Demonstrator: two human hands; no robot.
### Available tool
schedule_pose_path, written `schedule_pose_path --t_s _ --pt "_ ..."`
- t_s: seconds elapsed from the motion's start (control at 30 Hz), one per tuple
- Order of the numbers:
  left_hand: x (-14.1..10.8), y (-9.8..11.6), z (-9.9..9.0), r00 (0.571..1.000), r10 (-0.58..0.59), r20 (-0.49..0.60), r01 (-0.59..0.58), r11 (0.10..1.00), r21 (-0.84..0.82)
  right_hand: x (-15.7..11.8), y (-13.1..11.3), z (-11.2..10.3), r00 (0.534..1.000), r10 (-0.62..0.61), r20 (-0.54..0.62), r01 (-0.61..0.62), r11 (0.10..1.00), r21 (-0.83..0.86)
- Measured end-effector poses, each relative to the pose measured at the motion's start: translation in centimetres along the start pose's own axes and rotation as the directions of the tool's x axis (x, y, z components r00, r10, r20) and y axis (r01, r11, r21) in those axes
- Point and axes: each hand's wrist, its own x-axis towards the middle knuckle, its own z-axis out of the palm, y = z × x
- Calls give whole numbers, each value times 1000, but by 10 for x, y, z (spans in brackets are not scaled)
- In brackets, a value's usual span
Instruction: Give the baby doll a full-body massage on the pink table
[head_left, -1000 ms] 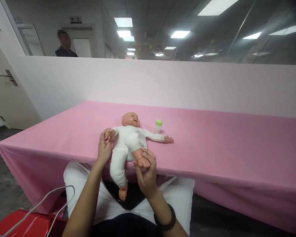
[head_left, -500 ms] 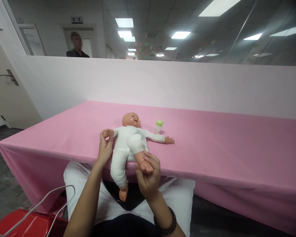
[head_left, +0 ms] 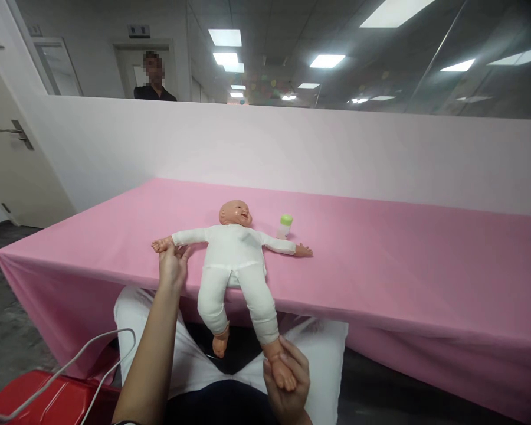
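doll romper (head_left: pixel 234 260): plain white | tablecloth (head_left: pixel 380 260): plain pink | bottle cap (head_left: pixel 285 219): green | case (head_left: pixel 48 401): red

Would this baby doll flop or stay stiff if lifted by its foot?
The baby doll's white stuffed body looks soft, so it would probably flop. Its glossy head looks hard, so it may hang as the heavier end.

the left hand (head_left: pixel 173 267) pinches the outstretched hand of a vinyl baby doll in a white suit (head_left: pixel 233 260) on a pink-draped table (head_left: pixel 402 265); the right hand (head_left: pixel 287 378) grips its foot.
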Motion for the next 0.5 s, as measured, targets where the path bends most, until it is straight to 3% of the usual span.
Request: schedule_pose_path --t_s 0.1,0.23,0.33,0.5 --pt "2 0 -1 1000 -21 -2 21 1000 -16 -11 7 4 1000 24 20 -24 1000 9" --pt "1 -2 0 1000 19 -13 -19 999 36 4 4 8 1000 25 -14 -25 999 36" --pt "-4 -6 0 984 175 42 -180 967 183 30 -4 11 1000 -7 -31 10 995 101" --pt "-18 -8 3 893 350 283 -443 794 416 84 -15 34 997 -57 -59 67 982 179"
